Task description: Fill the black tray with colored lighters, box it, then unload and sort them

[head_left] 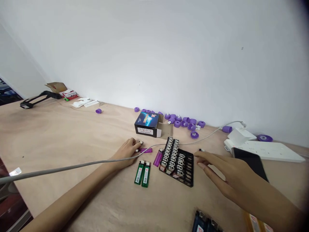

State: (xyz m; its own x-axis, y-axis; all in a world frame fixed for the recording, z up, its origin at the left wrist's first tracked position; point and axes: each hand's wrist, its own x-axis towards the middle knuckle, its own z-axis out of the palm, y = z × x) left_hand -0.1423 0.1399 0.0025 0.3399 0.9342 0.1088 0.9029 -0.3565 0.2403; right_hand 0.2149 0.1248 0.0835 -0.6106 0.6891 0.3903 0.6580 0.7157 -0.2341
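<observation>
Resting left hand (125,150) by purple lighter (146,150), right hand (228,170) near plastic tray (190,170)

Room entry: white painted wall (154,54), adjoining white wall (16,61) at left, pale plywood surface (60,135) along both; even, diffuse light.

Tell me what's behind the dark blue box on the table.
Purple round plastic pieces lie scattered along the wall behind the dark blue box, some with small white parts. Anything directly behind the box is hidden by it.

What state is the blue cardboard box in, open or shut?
Open: the blue cardboard box has a tan flap swung out.
</observation>
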